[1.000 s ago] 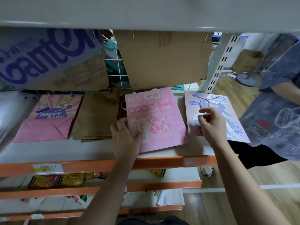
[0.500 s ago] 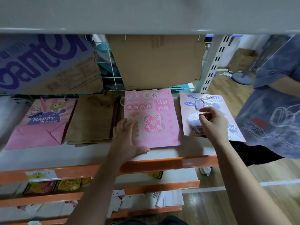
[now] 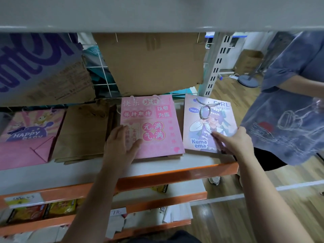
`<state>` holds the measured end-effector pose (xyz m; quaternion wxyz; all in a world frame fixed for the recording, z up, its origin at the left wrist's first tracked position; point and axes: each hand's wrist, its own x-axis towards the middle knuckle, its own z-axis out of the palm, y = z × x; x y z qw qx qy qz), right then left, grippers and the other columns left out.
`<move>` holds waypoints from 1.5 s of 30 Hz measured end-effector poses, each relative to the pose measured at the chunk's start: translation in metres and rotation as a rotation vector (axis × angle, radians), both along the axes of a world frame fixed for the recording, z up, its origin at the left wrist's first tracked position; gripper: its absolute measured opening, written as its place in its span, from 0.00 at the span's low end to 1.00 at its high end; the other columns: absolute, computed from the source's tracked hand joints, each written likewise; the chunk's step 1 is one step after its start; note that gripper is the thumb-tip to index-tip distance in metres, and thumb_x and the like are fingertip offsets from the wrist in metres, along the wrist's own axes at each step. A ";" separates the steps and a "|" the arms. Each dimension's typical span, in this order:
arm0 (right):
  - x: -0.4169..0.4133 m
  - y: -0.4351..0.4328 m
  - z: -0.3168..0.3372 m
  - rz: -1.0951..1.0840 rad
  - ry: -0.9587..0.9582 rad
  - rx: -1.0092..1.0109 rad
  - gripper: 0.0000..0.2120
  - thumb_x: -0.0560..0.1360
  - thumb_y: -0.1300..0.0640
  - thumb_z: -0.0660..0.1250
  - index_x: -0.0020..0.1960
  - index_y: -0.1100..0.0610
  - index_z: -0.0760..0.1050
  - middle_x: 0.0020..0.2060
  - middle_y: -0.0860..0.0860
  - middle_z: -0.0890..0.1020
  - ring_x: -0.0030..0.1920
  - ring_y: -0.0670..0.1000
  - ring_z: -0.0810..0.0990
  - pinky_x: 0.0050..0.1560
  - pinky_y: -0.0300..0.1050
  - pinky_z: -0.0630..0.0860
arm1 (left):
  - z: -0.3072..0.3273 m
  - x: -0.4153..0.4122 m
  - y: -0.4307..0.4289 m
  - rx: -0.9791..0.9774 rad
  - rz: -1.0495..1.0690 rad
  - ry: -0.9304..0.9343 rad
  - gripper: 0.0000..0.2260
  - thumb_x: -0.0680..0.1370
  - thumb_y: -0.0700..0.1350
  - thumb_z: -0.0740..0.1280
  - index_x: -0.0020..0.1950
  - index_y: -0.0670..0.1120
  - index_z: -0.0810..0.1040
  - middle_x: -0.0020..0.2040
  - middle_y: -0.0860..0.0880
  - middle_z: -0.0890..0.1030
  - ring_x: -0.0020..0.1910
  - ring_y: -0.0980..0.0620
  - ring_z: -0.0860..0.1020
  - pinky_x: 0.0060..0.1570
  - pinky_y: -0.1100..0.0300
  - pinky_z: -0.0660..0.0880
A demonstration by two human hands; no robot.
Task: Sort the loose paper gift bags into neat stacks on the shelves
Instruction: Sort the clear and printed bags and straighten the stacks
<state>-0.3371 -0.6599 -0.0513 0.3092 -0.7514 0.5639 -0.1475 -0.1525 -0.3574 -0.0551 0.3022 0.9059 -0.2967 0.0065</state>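
Looks down onto a white shelf [image 3: 52,174] with an orange front rail [image 3: 157,176]. Shows flat paper gift bags lying in a row: at far left a pink "HAPPY" bag [image 3: 26,137], next a stack of plain brown kraft bags [image 3: 82,130], then a pink Chinese-character bag [image 3: 157,120], and at far right, near the shelf's end, a lilac cartoon-girl bag [image 3: 201,123] (printed "Kuma ema"). Left hand [image 3: 121,142] flat on the lower left part of the pink Chinese-character bag, fingers straight, pressing down and grasping nothing. Right hand [image 3: 235,141] at the lower right corner of the lilac cartoon-girl bag, thumb laid across the printed face, fingers curled at the bag's right edge, holding that corner. Both bags flat on the shelf, just beside each other. Grey rope handle [image 3: 205,111] looped on the lilac bag's upper face. Behind the row, a brown cardboard sheet [image 3: 150,62] against a wire grid. To the right, another person in a blue-grey printed shirt [image 3: 287,111]. Below, snack packets [image 3: 43,210] on a lower shelf and a handwritten price tag [image 3: 118,211].
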 end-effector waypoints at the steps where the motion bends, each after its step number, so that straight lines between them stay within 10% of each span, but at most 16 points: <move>1: -0.001 0.001 -0.001 -0.014 -0.020 0.003 0.37 0.62 0.34 0.75 0.58 0.59 0.71 0.56 0.59 0.80 0.55 0.62 0.79 0.45 0.49 0.75 | 0.000 0.000 -0.001 0.006 0.002 0.000 0.35 0.72 0.63 0.60 0.70 0.40 0.68 0.70 0.43 0.67 0.66 0.41 0.69 0.63 0.45 0.70; 19: 0.008 0.019 0.040 0.055 -0.332 0.060 0.18 0.70 0.42 0.73 0.42 0.58 0.78 0.35 0.51 0.81 0.35 0.50 0.78 0.30 0.41 0.70 | 0.001 0.005 0.006 0.004 0.009 0.025 0.33 0.70 0.58 0.64 0.69 0.40 0.71 0.70 0.40 0.67 0.67 0.39 0.67 0.66 0.49 0.66; 27: 0.035 0.043 0.020 0.170 -0.382 0.244 0.23 0.64 0.39 0.72 0.33 0.60 0.77 0.26 0.54 0.79 0.29 0.57 0.78 0.38 0.66 0.80 | -0.001 0.003 0.012 -0.108 0.027 0.041 0.23 0.79 0.48 0.63 0.72 0.40 0.65 0.71 0.42 0.65 0.65 0.43 0.69 0.57 0.59 0.66; 32: 0.066 0.078 0.026 0.295 -0.353 0.182 0.16 0.74 0.55 0.69 0.30 0.59 0.70 0.23 0.55 0.73 0.23 0.50 0.73 0.27 0.45 0.76 | -0.003 0.005 0.019 -0.153 0.034 0.118 0.20 0.82 0.46 0.58 0.73 0.42 0.65 0.66 0.40 0.72 0.60 0.40 0.74 0.56 0.54 0.70; 36: 0.085 0.095 0.024 0.380 -0.286 0.096 0.16 0.72 0.54 0.67 0.36 0.66 0.71 0.32 0.66 0.75 0.32 0.54 0.71 0.34 0.51 0.74 | -0.006 0.004 0.018 -0.139 0.061 0.147 0.18 0.83 0.45 0.54 0.73 0.43 0.65 0.66 0.40 0.73 0.60 0.41 0.74 0.55 0.53 0.70; 45: 0.089 0.107 0.019 0.413 -0.094 -0.104 0.20 0.72 0.46 0.70 0.32 0.59 0.68 0.29 0.55 0.75 0.36 0.57 0.73 0.31 0.43 0.64 | -0.006 0.006 0.032 -0.163 0.036 0.053 0.18 0.83 0.43 0.55 0.72 0.42 0.67 0.66 0.41 0.73 0.62 0.44 0.72 0.55 0.60 0.68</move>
